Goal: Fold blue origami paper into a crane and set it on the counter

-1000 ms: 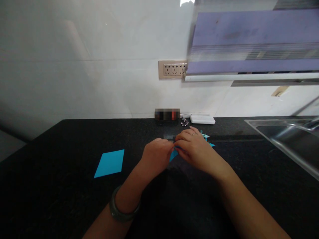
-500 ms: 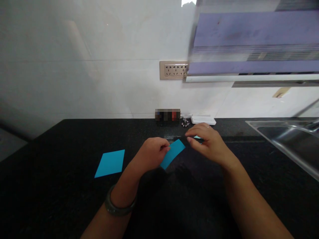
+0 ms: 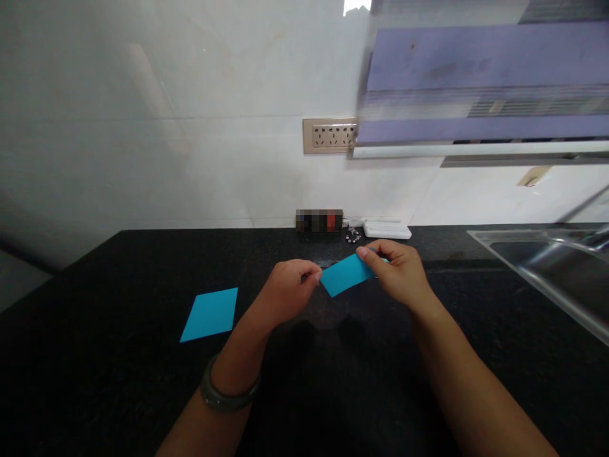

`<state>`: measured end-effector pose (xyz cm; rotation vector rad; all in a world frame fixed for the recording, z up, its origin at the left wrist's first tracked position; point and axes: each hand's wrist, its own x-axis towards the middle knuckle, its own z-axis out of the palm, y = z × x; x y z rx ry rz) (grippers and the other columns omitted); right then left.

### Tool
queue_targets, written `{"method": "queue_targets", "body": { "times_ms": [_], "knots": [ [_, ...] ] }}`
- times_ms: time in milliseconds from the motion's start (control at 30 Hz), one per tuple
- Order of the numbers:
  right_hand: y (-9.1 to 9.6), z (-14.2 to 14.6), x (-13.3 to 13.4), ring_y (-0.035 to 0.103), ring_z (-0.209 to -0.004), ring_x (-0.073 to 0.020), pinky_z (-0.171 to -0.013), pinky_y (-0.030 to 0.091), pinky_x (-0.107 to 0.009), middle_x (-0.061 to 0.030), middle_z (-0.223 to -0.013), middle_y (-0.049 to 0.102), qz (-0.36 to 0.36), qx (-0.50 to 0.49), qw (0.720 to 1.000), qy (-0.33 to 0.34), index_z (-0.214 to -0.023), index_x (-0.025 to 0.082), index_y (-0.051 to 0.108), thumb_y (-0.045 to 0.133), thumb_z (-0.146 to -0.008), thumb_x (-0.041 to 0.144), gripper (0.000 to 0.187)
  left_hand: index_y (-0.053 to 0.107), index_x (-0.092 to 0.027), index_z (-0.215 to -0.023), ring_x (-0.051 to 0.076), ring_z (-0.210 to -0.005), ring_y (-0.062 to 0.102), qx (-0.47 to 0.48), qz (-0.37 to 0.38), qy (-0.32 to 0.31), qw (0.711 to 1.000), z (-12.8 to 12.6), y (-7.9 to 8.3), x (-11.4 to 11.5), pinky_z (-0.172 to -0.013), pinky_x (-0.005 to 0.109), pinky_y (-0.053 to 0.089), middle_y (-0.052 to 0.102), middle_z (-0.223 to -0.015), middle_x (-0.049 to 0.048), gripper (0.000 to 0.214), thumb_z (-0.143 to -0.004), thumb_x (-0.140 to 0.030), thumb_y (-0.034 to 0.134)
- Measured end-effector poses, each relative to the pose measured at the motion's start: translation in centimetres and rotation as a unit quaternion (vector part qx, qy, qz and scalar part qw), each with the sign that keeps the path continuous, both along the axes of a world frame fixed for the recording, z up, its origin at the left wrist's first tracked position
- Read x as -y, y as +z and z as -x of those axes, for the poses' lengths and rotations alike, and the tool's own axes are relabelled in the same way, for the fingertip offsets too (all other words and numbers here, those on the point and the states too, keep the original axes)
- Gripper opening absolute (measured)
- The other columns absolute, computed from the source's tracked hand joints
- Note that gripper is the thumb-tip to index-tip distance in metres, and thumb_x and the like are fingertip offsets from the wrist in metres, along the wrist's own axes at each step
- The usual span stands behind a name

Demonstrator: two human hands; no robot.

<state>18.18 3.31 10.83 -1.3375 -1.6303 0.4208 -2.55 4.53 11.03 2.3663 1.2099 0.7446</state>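
Both my hands hold one small blue paper sheet just above the black countertop. My left hand pinches its left corner between thumb and fingers, and a dark bangle sits on that wrist. My right hand grips the sheet's right end, with a ring on one finger. A second blue paper sheet lies flat on the counter to the left of my left hand, untouched.
Against the white wall stand a small dark box, a bead bracelet and a flat white case. A wall socket strip is above them. A steel sink lies at the right, under a range hood.
My hands have separated from a huddle over the paper. The blue sheet came up in my left hand, and my right hand now grips its other end, holding it flatter.
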Motion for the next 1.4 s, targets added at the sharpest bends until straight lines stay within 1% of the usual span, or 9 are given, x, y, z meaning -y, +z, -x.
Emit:
{"method": "queue_targets", "body": {
  "times_ms": [133, 233, 300, 400, 667, 833, 1000, 1233, 1400],
  "knots": [
    [0.4, -0.7, 0.0, 0.043, -0.051, -0.0099, -0.047, 0.032, -0.021, 0.0022, -0.054, 0.049, -0.032, 0.028, 0.998, -0.035, -0.068, 0.015, 0.061, 0.054, -0.077, 0.038, 0.025, 0.063, -0.015, -0.086, 0.019, -0.083, 0.056, 0.012, -0.041, 0.067, 0.997, -0.2, 0.0, -0.2, -0.074, 0.030, 0.040, 0.064, -0.086, 0.0069, 0.024, -0.081, -0.026, 0.043],
    [0.8, 0.2, 0.6, 0.049, -0.055, -0.0105, -0.052, 0.036, -0.021, 0.0011, -0.058, 0.055, -0.024, 0.081, 0.992, 0.090, -0.067, 0.016, 0.060, 0.051, -0.080, 0.033, 0.024, 0.055, -0.015, -0.109, 0.019, -0.097, 0.053, 0.056, -0.060, 0.032, 0.996, -1.0, -0.2, 0.3, -0.082, 0.030, 0.038, 0.061, -0.105, 0.0086, 0.036, -0.080, -0.034, 0.047],
    [1.1, 1.0, 1.0, 0.052, -0.059, -0.0111, -0.056, 0.037, -0.022, 0.0002, -0.062, 0.058, -0.037, 0.103, 0.985, 0.132, -0.067, 0.016, 0.060, 0.050, -0.081, 0.030, 0.023, 0.063, -0.017, -0.093, 0.016, -0.081, 0.057, 0.043, -0.013, -0.015, 0.999, -1.6, -0.4, 0.6, -0.073, 0.026, 0.040, 0.065, -0.086, 0.0047, 0.028, -0.081, -0.034, 0.045],
    [1.0, 1.8, 1.2, 0.053, -0.062, -0.0117, -0.057, 0.038, -0.022, -0.0003, -0.063, 0.059, -0.047, 0.092, 0.988, 0.114, -0.068, 0.016, 0.061, 0.051, -0.081, 0.029, 0.020, 0.064, -0.016, -0.073, 0.012, -0.059, 0.052, 0.055, 0.019, -0.001, 0.998, -2.1, -0.7, 1.1, -0.056, 0.022, 0.037, 0.060, -0.063, 0.0008, 0.032, -0.084, -0.034, 0.040],
    [-0.2, 2.9, 0.7, 0.049, -0.052, -0.0105, -0.046, 0.038, -0.021, 0.0004, -0.059, 0.058, 0.076, -0.102, 0.987, 0.097, -0.071, 0.015, 0.064, 0.063, -0.068, 0.039, 0.024, 0.064, -0.016, -0.074, 0.011, -0.059, 0.053, 0.093, 0.011, 0.027, 0.995, -2.0, -0.4, 1.2, -0.054, 0.021, 0.035, 0.060, -0.062, 0.0005, 0.031, -0.084, -0.033, 0.041],
    [0.2, 1.5, 0.4, 0.048, -0.050, -0.0102, -0.047, 0.038, -0.022, 0.0002, -0.056, 0.058, 0.043, -0.117, 0.992, -0.002, -0.067, 0.014, 0.065, 0.064, -0.065, 0.041, 0.027, 0.063, -0.016, -0.068, 0.012, -0.061, 0.054, 0.065, 0.020, 0.040, 0.997, -1.3, -0.3, 0.5, -0.057, 0.023, 0.036, 0.061, -0.062, 0.0006, 0.030, -0.083, -0.031, 0.042],
    [0.6, 1.6, 0.8, 0.052, -0.053, -0.0116, -0.049, 0.039, -0.023, -0.0010, -0.058, 0.061, 0.058, -0.079, 0.994, 0.057, -0.066, 0.014, 0.066, 0.064, -0.067, 0.037, 0.022, 0.062, -0.018, -0.100, 0.018, -0.085, 0.056, 0.103, -0.018, 0.025, 0.994, -1.6, -0.2, 0.8, -0.073, 0.027, 0.040, 0.064, -0.095, 0.0062, 0.031, -0.078, -0.037, 0.051],
    [0.7, 1.8, 0.8, 0.048, -0.049, -0.0103, -0.047, 0.038, -0.022, 0.0004, -0.053, 0.057, 0.017, -0.169, 0.985, 0.024, -0.064, 0.015, 0.063, 0.061, -0.071, 0.037, 0.023, 0.062, -0.014, -0.058, 0.009, -0.049, 0.043, 0.146, 0.096, 0.009, 0.985, -1.9, -0.2, 1.3, -0.047, 0.021, 0.030, 0.050, -0.050, -0.0016, 0.031, -0.078, -0.035, 0.049],
    [0.3, 1.8, 0.3, 0.045, -0.045, -0.0082, -0.042, 0.038, -0.021, 0.0023, -0.059, 0.054, 0.040, -0.309, 0.949, 0.039, -0.079, 0.018, 0.057, 0.060, -0.072, 0.040, 0.024, 0.063, -0.011, -0.069, 0.010, -0.049, 0.046, 0.338, 0.217, 0.076, 0.913, -2.2, -0.1, 1.3, -0.048, 0.022, 0.036, 0.056, -0.056, 0.0003, 0.027, -0.072, -0.038, 0.056]
  ]
}}
